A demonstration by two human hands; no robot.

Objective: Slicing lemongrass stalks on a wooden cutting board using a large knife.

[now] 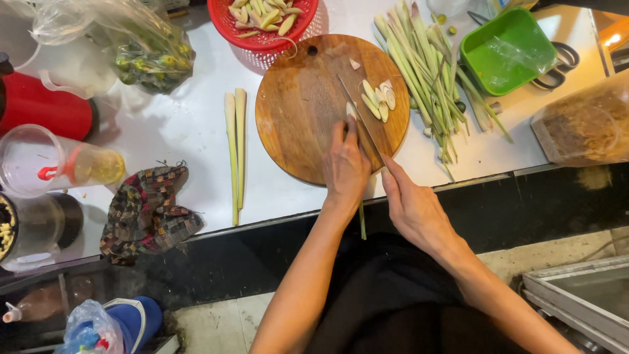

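Note:
My left hand (345,165) presses a lemongrass stalk (362,219) flat on the round wooden cutting board (295,111); the stalk's thin end hangs past the counter edge. My right hand (411,204) grips a knife (357,115), its blade lying across the stalk's pale tip beside my left fingertips. Several cut lemongrass slices (380,98) lie on the board to the right of the blade.
Two trimmed stalks (235,144) lie left of the board. A lemongrass pile (426,65), a green tub (508,49) and a red basket (262,23) of cut pieces sit behind. A patterned cloth (147,206), clear pitcher (56,162) and red container (42,105) stand left.

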